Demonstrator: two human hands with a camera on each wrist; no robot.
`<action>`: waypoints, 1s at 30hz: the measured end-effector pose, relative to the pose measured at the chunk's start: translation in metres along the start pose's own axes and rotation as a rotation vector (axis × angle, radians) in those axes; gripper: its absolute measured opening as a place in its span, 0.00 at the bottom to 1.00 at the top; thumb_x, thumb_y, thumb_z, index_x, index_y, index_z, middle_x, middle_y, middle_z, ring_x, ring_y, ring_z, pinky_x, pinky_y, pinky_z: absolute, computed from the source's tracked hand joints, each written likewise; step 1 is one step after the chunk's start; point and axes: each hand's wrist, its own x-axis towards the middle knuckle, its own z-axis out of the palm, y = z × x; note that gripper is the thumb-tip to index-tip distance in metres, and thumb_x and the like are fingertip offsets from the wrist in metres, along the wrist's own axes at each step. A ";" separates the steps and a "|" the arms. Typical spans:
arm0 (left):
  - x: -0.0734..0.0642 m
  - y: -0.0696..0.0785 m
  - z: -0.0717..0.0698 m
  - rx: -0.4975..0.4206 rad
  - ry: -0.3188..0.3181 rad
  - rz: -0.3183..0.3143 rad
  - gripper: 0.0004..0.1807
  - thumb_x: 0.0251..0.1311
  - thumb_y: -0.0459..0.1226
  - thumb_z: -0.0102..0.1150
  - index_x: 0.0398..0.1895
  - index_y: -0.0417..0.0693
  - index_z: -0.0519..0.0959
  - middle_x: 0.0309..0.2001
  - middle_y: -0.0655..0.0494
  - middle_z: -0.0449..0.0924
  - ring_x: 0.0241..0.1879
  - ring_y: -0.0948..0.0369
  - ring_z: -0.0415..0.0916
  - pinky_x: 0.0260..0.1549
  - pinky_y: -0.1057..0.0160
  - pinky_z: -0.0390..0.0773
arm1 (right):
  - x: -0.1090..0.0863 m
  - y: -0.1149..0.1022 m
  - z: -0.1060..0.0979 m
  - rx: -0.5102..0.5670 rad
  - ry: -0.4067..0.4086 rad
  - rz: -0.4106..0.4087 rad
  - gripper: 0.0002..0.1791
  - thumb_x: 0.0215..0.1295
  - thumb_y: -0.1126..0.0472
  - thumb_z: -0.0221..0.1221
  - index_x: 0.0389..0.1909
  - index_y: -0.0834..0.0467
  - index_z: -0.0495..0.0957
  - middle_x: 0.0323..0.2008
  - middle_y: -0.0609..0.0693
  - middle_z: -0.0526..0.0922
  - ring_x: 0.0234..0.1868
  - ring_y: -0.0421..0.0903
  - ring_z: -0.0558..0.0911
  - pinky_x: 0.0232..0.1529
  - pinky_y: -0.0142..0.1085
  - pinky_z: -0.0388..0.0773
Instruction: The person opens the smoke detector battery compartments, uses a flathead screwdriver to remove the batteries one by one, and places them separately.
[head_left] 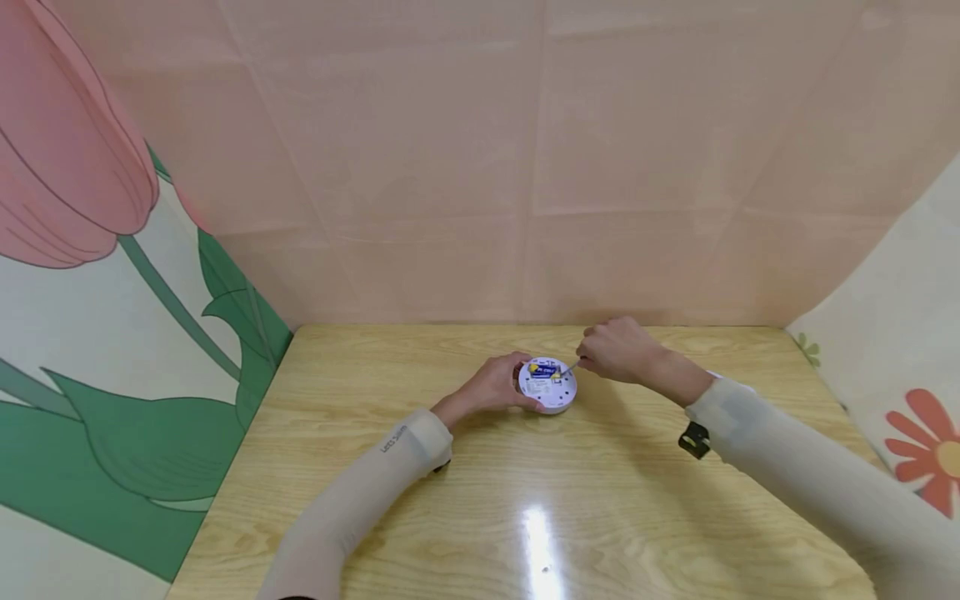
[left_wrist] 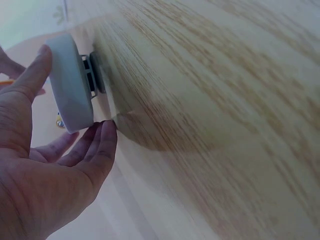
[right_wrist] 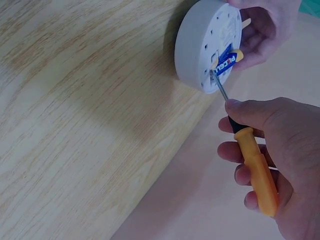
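A round white device, much like a smoke detector, is tipped up over the table with its perforated face showing. Set in that face is a blue battery with yellow at its ends. My left hand grips the device by its rim, thumb on one side and fingers on the other. In my right hand is a screwdriver with an orange handle and black collar. Its metal tip meets the face beside the battery. A dark round part shows between device and table in the left wrist view.
The wood-grain table runs back to a pinkish cloth wall. Behind my right forearm a white thing is mostly hidden. Flower-printed panels stand at both sides.
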 end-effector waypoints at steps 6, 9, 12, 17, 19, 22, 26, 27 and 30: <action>0.001 0.001 0.001 -0.021 0.000 -0.004 0.52 0.35 0.55 0.80 0.66 0.45 0.69 0.52 0.55 0.80 0.49 0.65 0.76 0.53 0.67 0.74 | -0.001 -0.001 0.000 -0.001 -0.009 0.006 0.11 0.56 0.48 0.68 0.19 0.46 0.80 0.19 0.41 0.76 0.20 0.44 0.75 0.18 0.42 0.70; 0.002 0.001 0.002 -0.030 0.002 0.002 0.52 0.36 0.55 0.80 0.65 0.44 0.69 0.51 0.55 0.81 0.48 0.65 0.76 0.52 0.68 0.74 | 0.000 -0.002 -0.001 -0.008 -0.018 0.007 0.11 0.55 0.48 0.68 0.19 0.46 0.81 0.20 0.42 0.76 0.20 0.44 0.74 0.18 0.42 0.70; 0.002 0.001 0.002 -0.031 0.006 0.006 0.51 0.36 0.55 0.80 0.65 0.44 0.69 0.51 0.55 0.80 0.48 0.65 0.76 0.52 0.68 0.74 | 0.003 -0.004 -0.004 -0.020 -0.017 0.003 0.12 0.55 0.49 0.69 0.18 0.47 0.80 0.19 0.42 0.76 0.19 0.44 0.73 0.17 0.42 0.70; 0.002 0.001 0.001 -0.035 0.017 0.007 0.50 0.36 0.55 0.80 0.64 0.44 0.70 0.51 0.55 0.81 0.48 0.65 0.76 0.51 0.69 0.74 | 0.010 -0.009 -0.010 -0.087 -0.008 -0.003 0.16 0.53 0.50 0.68 0.14 0.49 0.75 0.16 0.43 0.75 0.17 0.44 0.69 0.15 0.41 0.69; 0.003 0.002 0.001 -0.049 0.016 0.007 0.50 0.36 0.54 0.80 0.64 0.44 0.71 0.50 0.55 0.81 0.47 0.65 0.77 0.50 0.69 0.75 | 0.013 -0.011 -0.012 -0.120 -0.007 -0.010 0.17 0.52 0.50 0.69 0.13 0.49 0.73 0.15 0.44 0.74 0.16 0.45 0.69 0.16 0.41 0.70; 0.003 0.003 0.001 -0.079 0.012 0.000 0.49 0.36 0.53 0.81 0.64 0.44 0.71 0.49 0.55 0.82 0.46 0.65 0.77 0.48 0.70 0.75 | 0.016 -0.014 -0.016 -0.164 -0.006 -0.028 0.18 0.49 0.50 0.69 0.12 0.49 0.72 0.14 0.45 0.75 0.16 0.46 0.69 0.18 0.42 0.71; 0.003 0.003 0.002 -0.112 0.015 -0.008 0.48 0.36 0.52 0.81 0.63 0.45 0.72 0.48 0.56 0.82 0.46 0.65 0.78 0.47 0.70 0.76 | 0.021 -0.018 -0.018 -0.206 0.005 -0.040 0.18 0.45 0.51 0.71 0.11 0.48 0.71 0.14 0.46 0.76 0.16 0.46 0.71 0.19 0.44 0.72; 0.003 0.004 0.002 -0.118 0.016 -0.008 0.48 0.36 0.52 0.81 0.63 0.45 0.72 0.48 0.56 0.82 0.45 0.65 0.78 0.47 0.70 0.76 | 0.022 -0.019 -0.017 -0.214 0.005 -0.040 0.18 0.44 0.51 0.71 0.10 0.48 0.70 0.14 0.46 0.76 0.16 0.46 0.71 0.19 0.44 0.72; 0.004 0.004 0.003 -0.129 0.020 -0.009 0.46 0.36 0.51 0.82 0.62 0.45 0.73 0.48 0.57 0.82 0.45 0.65 0.78 0.46 0.70 0.76 | 0.025 -0.021 -0.016 -0.239 -0.005 -0.042 0.20 0.43 0.51 0.72 0.10 0.47 0.69 0.14 0.45 0.75 0.15 0.45 0.70 0.17 0.43 0.71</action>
